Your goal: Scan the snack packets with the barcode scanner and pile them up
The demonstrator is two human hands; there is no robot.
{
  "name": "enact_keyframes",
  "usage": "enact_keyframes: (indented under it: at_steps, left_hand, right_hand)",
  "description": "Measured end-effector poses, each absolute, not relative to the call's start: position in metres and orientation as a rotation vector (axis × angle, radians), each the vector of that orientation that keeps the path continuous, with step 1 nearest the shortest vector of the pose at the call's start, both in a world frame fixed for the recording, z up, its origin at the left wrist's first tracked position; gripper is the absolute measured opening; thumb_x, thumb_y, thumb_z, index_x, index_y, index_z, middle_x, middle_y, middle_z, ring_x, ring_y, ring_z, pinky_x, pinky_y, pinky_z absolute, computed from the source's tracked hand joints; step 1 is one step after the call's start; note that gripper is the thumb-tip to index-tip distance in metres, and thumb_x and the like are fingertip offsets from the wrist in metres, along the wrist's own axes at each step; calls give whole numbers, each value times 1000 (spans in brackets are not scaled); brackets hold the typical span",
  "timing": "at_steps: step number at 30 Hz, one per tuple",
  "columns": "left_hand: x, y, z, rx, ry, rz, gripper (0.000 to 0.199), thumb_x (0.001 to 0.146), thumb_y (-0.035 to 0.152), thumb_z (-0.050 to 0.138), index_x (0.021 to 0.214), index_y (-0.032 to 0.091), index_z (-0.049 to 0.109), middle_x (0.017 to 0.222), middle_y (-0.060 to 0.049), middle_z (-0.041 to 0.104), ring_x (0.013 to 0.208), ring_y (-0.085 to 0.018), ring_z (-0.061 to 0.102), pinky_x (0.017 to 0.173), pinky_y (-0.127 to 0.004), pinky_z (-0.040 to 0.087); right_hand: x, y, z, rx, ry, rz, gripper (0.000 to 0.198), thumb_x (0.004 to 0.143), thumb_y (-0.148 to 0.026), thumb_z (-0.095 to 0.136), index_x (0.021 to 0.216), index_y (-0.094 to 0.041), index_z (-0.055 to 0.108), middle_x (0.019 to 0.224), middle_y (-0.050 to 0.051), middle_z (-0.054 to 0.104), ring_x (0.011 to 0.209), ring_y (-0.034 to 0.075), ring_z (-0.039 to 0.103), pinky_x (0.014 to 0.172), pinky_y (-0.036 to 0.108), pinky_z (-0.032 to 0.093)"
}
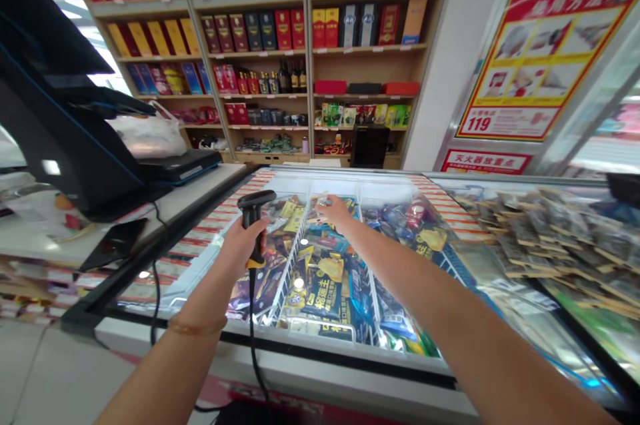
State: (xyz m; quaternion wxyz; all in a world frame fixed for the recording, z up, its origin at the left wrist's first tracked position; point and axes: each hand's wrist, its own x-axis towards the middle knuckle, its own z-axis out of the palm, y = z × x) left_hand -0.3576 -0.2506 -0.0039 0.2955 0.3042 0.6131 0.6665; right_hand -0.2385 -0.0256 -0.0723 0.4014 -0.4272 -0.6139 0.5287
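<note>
My left hand (244, 238) is wrapped round the handle of a black barcode scanner (256, 200), whose cord hangs down over the freezer's front edge. Farther forward, above the middle of the chest freezer (320, 362), my right hand (339, 213) has its fingers closed on a small clear packet (320, 201); its contents are too small to make out. Under the glass, white wire baskets (290, 265) hold bagged frozen goods, among them a dark blue bag with yellow lettering (323, 285).
To the left, a checkout terminal (65, 125) stands on a counter with a white plastic bag (149, 132) and a dark phone-like slab (114, 243). Many small packets (555, 238) are heaped at right. Shelves of boxed goods (250, 32) line the back.
</note>
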Motion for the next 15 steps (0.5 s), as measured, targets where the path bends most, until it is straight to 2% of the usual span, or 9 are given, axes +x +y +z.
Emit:
enact_keyframes:
  at_steps: [5,10,15]
  left_hand:
    - [-365,-259,-11,790,1545,1837,44,62,40,82,88,18,55,58,7,55,42,-8,47,38,-21,37]
    - [-360,-256,-14,767,1491,1836,47,63,43,85,90,19,55,60,7,54,43,-9,48,39,-21,38]
    - [-352,-247,-19,780,1486,1790,45,65,43,83,92,19,55,59,7,55,41,-8,47,39,-21,38]
  right_hand:
    - [-317,-30,-71,-1243,-1474,1217,45,65,-27,81,103,-22,58,78,0,66,71,19,66,63,29,52]
    - [-348,-16,-71,-1202,-1609,1204,24,69,-23,73,91,-21,63,73,0,68,70,19,68,66,28,51]
    - [-342,-12,-73,-1011,-1750,1237,14,68,-14,67,80,-20,68,69,0,68,84,24,70,79,33,54]
